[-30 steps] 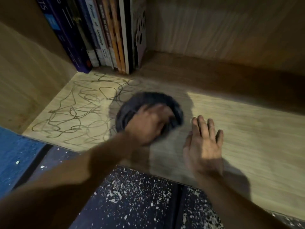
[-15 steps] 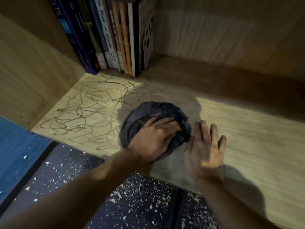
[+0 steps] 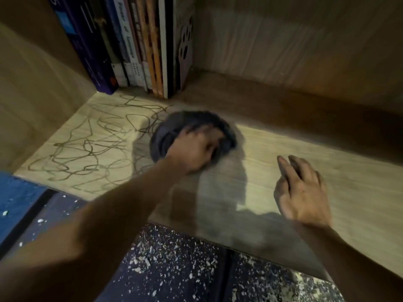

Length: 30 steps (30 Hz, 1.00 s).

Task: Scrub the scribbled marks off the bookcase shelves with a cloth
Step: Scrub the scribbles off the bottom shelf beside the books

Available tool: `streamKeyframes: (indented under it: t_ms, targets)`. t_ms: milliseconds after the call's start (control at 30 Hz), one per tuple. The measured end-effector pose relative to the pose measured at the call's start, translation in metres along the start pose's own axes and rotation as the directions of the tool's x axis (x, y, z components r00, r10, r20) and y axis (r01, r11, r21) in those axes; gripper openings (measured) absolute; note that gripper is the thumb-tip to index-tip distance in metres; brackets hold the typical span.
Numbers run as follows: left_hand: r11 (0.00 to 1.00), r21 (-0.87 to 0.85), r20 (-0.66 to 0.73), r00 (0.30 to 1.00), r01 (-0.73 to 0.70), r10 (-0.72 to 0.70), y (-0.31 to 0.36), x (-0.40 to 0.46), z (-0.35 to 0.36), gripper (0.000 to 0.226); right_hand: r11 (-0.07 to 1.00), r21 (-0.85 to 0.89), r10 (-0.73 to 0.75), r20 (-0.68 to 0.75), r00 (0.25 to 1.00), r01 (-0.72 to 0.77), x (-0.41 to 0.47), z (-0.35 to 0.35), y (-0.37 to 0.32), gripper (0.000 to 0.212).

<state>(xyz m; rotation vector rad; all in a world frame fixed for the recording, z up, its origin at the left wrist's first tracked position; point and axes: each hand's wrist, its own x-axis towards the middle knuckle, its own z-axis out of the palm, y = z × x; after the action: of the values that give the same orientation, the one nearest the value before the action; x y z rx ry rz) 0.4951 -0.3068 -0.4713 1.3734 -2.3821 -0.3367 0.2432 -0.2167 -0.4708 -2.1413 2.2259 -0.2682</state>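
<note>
A dark, bunched cloth (image 3: pixel 192 131) sits on the wooden shelf (image 3: pixel 294 153) a little left of the frame's centre, at the right edge of the scribbled marks (image 3: pixel 91 147). The left hand (image 3: pixel 196 149) lies on top of the cloth and presses it to the board; the hand is blurred, so whether its fingers are curled into the fabric or lie flat over it cannot be told. Its forearm runs down to the lower left corner of the frame.

The scribbled marks are looping dark lines that cover the left part of the shelf, from the front edge back toward the books, and the nearest loops reach the cloth's left rim. The board to the right of the cloth shows plain wood grain.

The right hand (image 3: pixel 302 190) rests palm down on the shelf in the right half of the frame, well apart from the cloth, fingers relaxed and slightly bent, holding nothing. Its arm leaves the frame at the lower right.

A row of upright books (image 3: pixel 135 51) stands at the back left of the shelf in the upper left of the frame, against the left side panel (image 3: pixel 32 101). The rightmost book shows a cover with paw prints (image 3: pixel 185 44). The back panel (image 3: pixel 294 40) fills the upper right.

Below the shelf's front edge, along the bottom of the frame, lies a dark speckled floor (image 3: pixel 174 269), with a blue surface (image 3: pixel 17 192) at the left edge.
</note>
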Motion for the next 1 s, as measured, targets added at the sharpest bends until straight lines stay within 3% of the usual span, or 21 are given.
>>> streamKeyframes:
  t_ms: [33,100,133,167,200,267,300,367,400,433,567,667,733,800,833,867,900,967,1000]
  targets:
    - [0.991,0.004,-0.017,0.991,0.136,-0.136,-0.004,0.028,-0.003,0.041,1.000,0.006,0.003,-0.003,1.000,-0.003,-0.001,0.000,0.000,0.063]
    - [0.977,0.006,-0.007,0.977,0.215,-0.215,0.035,0.040,0.013,0.039,1.000,0.012,-0.001,-0.011,1.000,0.001,0.002,0.001,0.000,0.062]
    - [0.993,-0.024,0.032,0.993,0.113,-0.112,0.068,0.018,0.019,0.037,1.000,0.010,-0.004,-0.009,1.000,0.004,0.003,0.001,0.000,0.064]
    - [0.993,-0.070,0.049,0.994,-0.095,0.098,0.096,-0.017,0.023,0.034,1.000,0.005,-0.004,-0.004,1.000,0.004,0.004,0.001,0.000,0.065]
    - [0.953,-0.145,0.082,0.957,-0.266,0.279,0.109,-0.056,0.025,0.031,1.000,0.001,-0.001,0.004,1.000,0.001,0.003,0.001,0.001,0.066]
    - [0.893,-0.164,0.082,0.897,-0.418,0.435,0.080,-0.074,0.018,0.027,1.000,0.003,0.002,0.017,1.000,-0.002,0.002,0.001,0.003,0.066]
    - [0.914,-0.101,0.057,0.915,-0.394,0.400,0.052,-0.059,0.016,0.030,1.000,0.011,0.001,0.015,1.000,-0.001,0.002,0.001,0.003,0.066]
    - [0.996,0.035,0.011,0.996,-0.083,0.083,0.001,-0.013,-0.002,0.045,1.000,0.030,0.002,0.011,1.000,-0.003,0.002,0.001,0.002,0.066]
    - [0.990,0.112,0.040,0.995,0.089,-0.094,-0.013,0.005,-0.007,0.050,0.999,0.036,0.010,0.009,1.000,-0.011,0.003,0.002,0.002,0.066]
    - [0.978,0.134,0.050,0.985,0.159,-0.167,-0.015,0.011,-0.004,0.051,0.999,0.036,0.013,0.006,1.000,-0.013,0.003,0.003,0.003,0.066]
    - [0.995,-0.043,0.043,0.994,-0.095,0.097,0.030,-0.038,0.008,0.035,0.999,0.027,0.019,0.020,1.000,-0.020,0.003,0.003,0.003,0.068]
    - [0.981,-0.193,-0.031,0.999,0.016,-0.022,0.037,-0.041,-0.018,0.026,0.999,0.019,0.040,0.036,0.999,-0.041,0.004,0.002,0.001,0.064]
    - [0.877,-0.452,-0.046,0.977,0.166,-0.208,0.044,-0.029,-0.039,0.020,0.999,0.025,0.046,0.042,0.998,-0.048,0.004,0.002,0.001,0.063]
    - [0.542,-0.796,0.097,0.941,0.269,-0.324,0.055,-0.021,-0.059,0.017,0.999,0.024,0.043,0.036,0.998,-0.044,0.003,0.002,0.002,0.062]
    - [0.373,-0.875,0.179,0.923,0.308,-0.342,0.058,-0.019,-0.065,0.019,0.999,0.019,0.041,0.030,0.999,-0.042,0.003,0.003,0.002,0.063]
    - [0.281,-0.900,0.234,0.913,0.334,-0.335,0.055,-0.017,-0.069,0.020,0.999,0.013,0.039,0.024,0.999,-0.039,0.003,0.003,0.002,0.064]
    - [0.316,-0.878,0.251,0.908,0.359,-0.335,0.050,-0.016,-0.070,0.020,0.999,0.010,0.037,0.023,0.999,-0.038,0.002,0.002,0.002,0.065]
    - [0.657,-0.657,0.150,0.918,0.370,-0.366,0.026,-0.015,-0.065,0.016,0.999,0.008,0.035,0.025,0.999,-0.035,0.003,0.002,0.001,0.065]
    - [0.830,-0.434,0.053,0.930,0.351,-0.365,0.016,-0.017,-0.061,0.017,0.999,0.008,0.034,0.023,0.999,-0.034,0.003,0.002,0.001,0.065]
